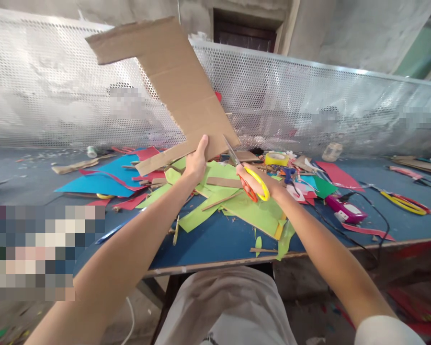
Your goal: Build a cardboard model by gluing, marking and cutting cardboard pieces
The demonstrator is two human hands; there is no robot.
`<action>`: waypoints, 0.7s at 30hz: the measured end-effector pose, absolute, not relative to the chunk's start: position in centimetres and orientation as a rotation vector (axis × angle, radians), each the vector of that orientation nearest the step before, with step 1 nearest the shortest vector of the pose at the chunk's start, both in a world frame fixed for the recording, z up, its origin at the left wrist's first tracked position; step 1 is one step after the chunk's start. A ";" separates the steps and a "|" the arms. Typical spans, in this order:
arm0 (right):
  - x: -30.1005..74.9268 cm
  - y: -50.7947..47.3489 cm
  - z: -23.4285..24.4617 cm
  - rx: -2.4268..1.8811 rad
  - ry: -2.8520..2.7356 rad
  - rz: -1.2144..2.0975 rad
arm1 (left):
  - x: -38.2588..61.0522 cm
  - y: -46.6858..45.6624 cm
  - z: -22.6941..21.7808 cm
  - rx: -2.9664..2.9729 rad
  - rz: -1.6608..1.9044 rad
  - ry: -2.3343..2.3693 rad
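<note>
The left hand (197, 164) grips a large piece of brown cardboard (192, 86) near its lower edge, the thumb lying flat on the near face and the other fingers mostly hidden behind it. The cardboard is held up at a slant above the counter (208, 249), with one arm reaching out at the upper left and a narrower strip at the lower left. The right hand (255, 178) is closed around the yellow and orange handles of a pair of scissors (233, 154), whose blades meet the cardboard near its lower right corner; how far they are apart is hard to tell. Beneath the hands lie overlapping sheets of light green paper (249, 215), with blue paper (100, 178) to their left and a red sheet (339, 175) to the right. A roll of yellow tape (276, 158) lies just beyond the right hand. Farther right are a purple box (345, 209) and a second pair of scissors (405, 201), and a perforated metal panel (309, 96) stands along the back.
</note>
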State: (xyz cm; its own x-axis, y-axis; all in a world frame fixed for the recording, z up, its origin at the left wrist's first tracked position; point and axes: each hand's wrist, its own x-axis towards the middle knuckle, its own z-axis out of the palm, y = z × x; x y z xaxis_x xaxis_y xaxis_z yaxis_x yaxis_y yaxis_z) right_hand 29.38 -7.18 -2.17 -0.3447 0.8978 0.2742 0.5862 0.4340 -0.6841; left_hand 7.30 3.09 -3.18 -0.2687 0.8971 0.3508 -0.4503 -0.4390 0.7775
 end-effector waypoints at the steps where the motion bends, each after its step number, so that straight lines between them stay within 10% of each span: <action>1: 29.3 -7.3 -2.1 -1.264 -2.052 0.619 | 7.3 3.1 -3.2 0.992 1.854 0.682; 21: 27.2 -9.3 -2.2 -1.246 -1.968 0.494 | 7.2 2.4 -2.5 1.034 1.822 0.651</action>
State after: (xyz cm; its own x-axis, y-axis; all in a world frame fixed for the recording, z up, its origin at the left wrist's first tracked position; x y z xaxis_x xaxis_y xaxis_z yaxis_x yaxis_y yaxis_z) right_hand 27.17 -9.27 -2.17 -0.2525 0.8887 0.3827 0.6027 0.4539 -0.6563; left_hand 7.17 2.36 -2.46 -0.2320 0.8960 0.3785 -0.4531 -0.4439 0.7731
